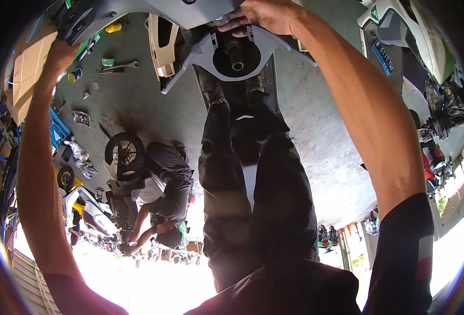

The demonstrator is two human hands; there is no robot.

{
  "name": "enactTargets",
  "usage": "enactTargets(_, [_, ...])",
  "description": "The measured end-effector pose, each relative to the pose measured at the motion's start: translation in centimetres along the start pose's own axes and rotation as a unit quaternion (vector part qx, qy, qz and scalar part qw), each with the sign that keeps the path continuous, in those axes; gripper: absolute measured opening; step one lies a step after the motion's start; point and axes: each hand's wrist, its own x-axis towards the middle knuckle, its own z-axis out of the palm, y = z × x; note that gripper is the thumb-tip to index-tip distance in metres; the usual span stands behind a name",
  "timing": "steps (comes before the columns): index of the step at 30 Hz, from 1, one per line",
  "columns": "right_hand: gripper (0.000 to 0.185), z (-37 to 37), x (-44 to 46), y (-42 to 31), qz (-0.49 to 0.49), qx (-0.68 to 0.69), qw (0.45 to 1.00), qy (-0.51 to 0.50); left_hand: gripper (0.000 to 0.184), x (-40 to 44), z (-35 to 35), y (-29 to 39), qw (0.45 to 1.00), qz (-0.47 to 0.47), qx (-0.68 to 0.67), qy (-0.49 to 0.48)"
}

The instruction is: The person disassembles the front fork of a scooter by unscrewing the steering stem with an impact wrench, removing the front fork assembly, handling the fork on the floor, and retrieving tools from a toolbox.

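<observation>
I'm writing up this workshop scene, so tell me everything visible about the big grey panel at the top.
The big grey panel looks like smooth, slightly glossy moulded plastic, with a curved lower edge and a small dark round spot near the top border. That border cuts it off, so its full shape is hidden. It sits above the floor, a darker section at its left end. The left hand appears to touch that end, the right hand the opposite one.

Panel (153, 11) ahead, spanning left hand (61, 56) to right hand (263, 16); steering column (235, 55) between panel and shoes (211, 94). Left floor: wrench (120, 66), cardboard (31, 73) farther left. Co-worker (169, 173) left of legs (282, 199), beside wheel (126, 151). Right side: number plate (382, 58), plastic bags (444, 105) near it
</observation>
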Motion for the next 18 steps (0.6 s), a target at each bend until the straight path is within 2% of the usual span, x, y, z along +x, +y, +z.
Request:
enactTargets(3, [0.025, -2.1, 1.4, 0.7, 0.049, 0.039, 0.995, -0.076, 0.043, 0.6, 0.9, -2.3, 0.999, 0.042, -0.001, 0.004])
enactTargets(7, [0.029, -1.4, 1.5, 0.7, 0.064, 0.037, 0.997, -0.013, 0.044, 0.7, 0.9, -2.4, 0.999, 0.041, 0.009, 0.018])
enactTargets(10, [0.026, -0.7, 1.7, 0.4, 0.046, 0.033, 0.998, 0.001, 0.046, 0.7, 1.5, -2.9, 0.992, 0.100, 0.040, 0.066])
enactTargets(12, [0.023, -0.6, 2.1, 0.4, 0.017, 0.013, 1.000, 0.001, 0.048, 0.8, 2.1, -3.5, 0.993, 0.091, 0.017, 0.068])
enactTargets(15, [0.020, -2.8, 3.9, 2.0, 0.050, 0.062, 0.997, -0.016, 0.050, 0.4, 2.0, -2.9, 0.998, 0.027, -0.039, 0.032])
enactTargets(18, [0.017, -1.7, 3.0, 1.1, 0.031, 0.026, 0.999, -0.005, 0.051, 0.8, 3.1, -4.4, 0.998, 0.057, -0.023, 0.032])
